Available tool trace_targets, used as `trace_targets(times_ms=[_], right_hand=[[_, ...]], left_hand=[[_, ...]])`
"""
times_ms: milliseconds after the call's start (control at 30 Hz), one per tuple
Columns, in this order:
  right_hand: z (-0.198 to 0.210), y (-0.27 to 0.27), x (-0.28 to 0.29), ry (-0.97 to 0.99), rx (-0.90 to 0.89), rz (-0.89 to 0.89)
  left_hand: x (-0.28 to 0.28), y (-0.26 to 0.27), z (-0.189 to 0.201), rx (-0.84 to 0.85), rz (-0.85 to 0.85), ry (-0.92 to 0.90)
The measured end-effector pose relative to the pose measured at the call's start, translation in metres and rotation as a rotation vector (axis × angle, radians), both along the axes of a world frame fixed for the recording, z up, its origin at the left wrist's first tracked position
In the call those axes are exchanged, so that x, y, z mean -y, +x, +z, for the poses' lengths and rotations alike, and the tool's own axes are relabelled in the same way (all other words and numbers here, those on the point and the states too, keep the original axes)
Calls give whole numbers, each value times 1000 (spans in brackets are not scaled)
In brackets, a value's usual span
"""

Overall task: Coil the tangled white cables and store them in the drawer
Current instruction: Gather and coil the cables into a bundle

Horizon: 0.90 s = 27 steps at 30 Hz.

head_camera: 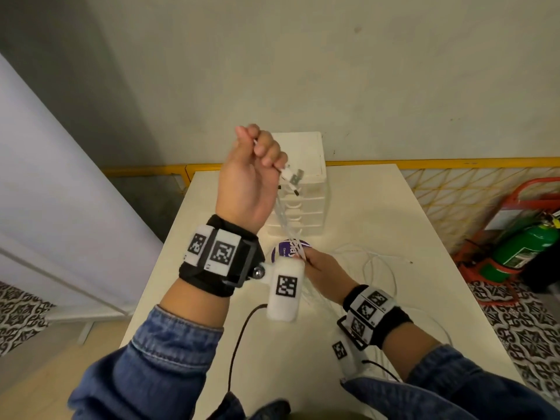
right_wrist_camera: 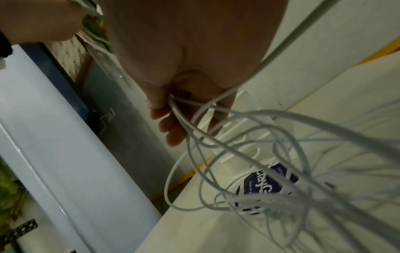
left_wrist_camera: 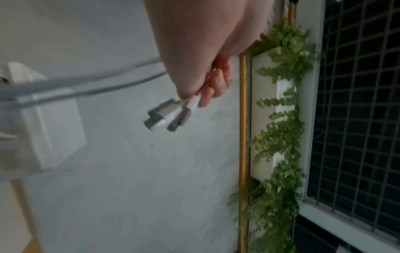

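Observation:
My left hand [head_camera: 257,150] is raised above the table and grips the plug ends of the white cables [head_camera: 286,216]; the USB plugs [left_wrist_camera: 166,118] stick out below its fingers [left_wrist_camera: 216,85]. The cables run taut down to my right hand [head_camera: 318,265], which pinches them low over the table [head_camera: 378,207]. Below the right hand's fingers [right_wrist_camera: 171,130] the cables [right_wrist_camera: 249,154] hang in tangled loops, and more loops [head_camera: 381,265] lie on the table to its right. The white drawer unit [head_camera: 306,165] stands at the table's far edge with its drawers closed.
A purple round lid or tub [head_camera: 283,250] sits on the table right under the cables, seen also as a purple tub [right_wrist_camera: 266,184] through the loops. A green extinguisher [head_camera: 524,247] in a red stand is on the floor at right. A yellow mesh fence [head_camera: 454,183] runs behind.

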State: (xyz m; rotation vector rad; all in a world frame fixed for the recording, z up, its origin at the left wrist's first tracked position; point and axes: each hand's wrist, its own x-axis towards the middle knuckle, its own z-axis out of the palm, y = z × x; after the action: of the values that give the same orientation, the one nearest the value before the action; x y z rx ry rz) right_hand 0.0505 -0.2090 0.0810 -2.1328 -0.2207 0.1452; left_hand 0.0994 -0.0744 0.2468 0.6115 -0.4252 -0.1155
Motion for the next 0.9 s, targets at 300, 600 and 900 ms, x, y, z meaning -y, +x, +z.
trace_targets(times_ms=[300,600,900], right_hand=[[8,-9,27,-6,210,-6],[36,9,54,141,416,-231],[-7,-3,66,-56,203,-133]], left_hand=[[-37,26,-31,509,825,1156],[-33,8,-85,183,-107,1626],[-37,10,-57,243,159,1552]])
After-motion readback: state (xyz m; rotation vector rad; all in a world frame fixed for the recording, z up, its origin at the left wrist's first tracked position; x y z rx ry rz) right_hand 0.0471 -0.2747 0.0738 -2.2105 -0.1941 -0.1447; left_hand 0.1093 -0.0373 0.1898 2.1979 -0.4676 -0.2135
